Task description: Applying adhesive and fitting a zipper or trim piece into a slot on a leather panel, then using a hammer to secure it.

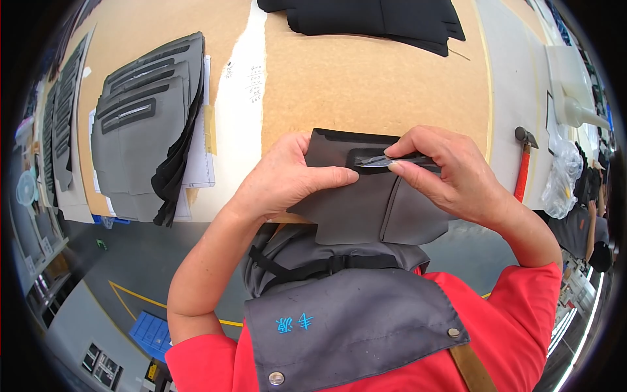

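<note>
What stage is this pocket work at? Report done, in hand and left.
Done, it seems: a stack of grey panels with finished pocket openings lies at the table's left. In hand: the left hand grips one grey panel while the right hand pinches at its pocket slit. Left: maybe the black pile; I can't tell.

Surroundings noted on the tabletop (366, 78)

We record a stack of grey pocket panels (140, 124) at left, folded black fabric (379, 19) at the far edge, a red-handled hammer (523, 166) at right, and a clear plastic bag (562, 176) just beside it.
</note>
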`<state>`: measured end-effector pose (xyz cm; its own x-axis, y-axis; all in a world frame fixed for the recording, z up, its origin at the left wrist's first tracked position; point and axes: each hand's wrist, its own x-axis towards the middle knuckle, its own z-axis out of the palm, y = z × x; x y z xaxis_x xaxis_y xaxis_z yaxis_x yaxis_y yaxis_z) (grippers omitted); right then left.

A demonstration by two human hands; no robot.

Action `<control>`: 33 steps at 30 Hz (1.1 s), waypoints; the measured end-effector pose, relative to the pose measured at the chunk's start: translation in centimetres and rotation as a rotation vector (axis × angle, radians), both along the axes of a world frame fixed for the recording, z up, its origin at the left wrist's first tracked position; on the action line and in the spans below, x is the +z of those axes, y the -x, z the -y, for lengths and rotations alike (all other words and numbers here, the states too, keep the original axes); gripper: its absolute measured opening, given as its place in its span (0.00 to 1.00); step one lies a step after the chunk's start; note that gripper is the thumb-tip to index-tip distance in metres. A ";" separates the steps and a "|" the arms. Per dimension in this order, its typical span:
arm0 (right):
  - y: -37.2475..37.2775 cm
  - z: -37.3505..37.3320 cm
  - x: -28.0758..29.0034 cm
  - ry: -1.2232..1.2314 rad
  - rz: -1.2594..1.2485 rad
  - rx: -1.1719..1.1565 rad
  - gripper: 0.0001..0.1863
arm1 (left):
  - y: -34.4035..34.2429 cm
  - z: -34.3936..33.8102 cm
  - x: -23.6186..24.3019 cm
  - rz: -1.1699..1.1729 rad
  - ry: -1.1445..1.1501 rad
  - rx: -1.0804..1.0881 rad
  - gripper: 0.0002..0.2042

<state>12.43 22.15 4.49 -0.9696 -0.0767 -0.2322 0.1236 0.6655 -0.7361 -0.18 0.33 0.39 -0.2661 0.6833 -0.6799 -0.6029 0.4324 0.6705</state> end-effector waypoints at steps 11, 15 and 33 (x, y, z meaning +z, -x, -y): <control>0.5 0.0 0.2 -0.004 0.026 0.009 0.10 | 0.0 0.0 -0.3 -0.033 -0.003 -0.019 0.18; 0.6 0.1 -0.1 0.076 0.035 -0.025 0.10 | 0.2 0.0 0.1 -0.035 -0.010 -0.027 0.18; -0.6 1.0 -4.3 0.205 -0.044 -0.166 0.07 | -0.3 0.7 -0.6 0.131 -0.041 0.247 0.16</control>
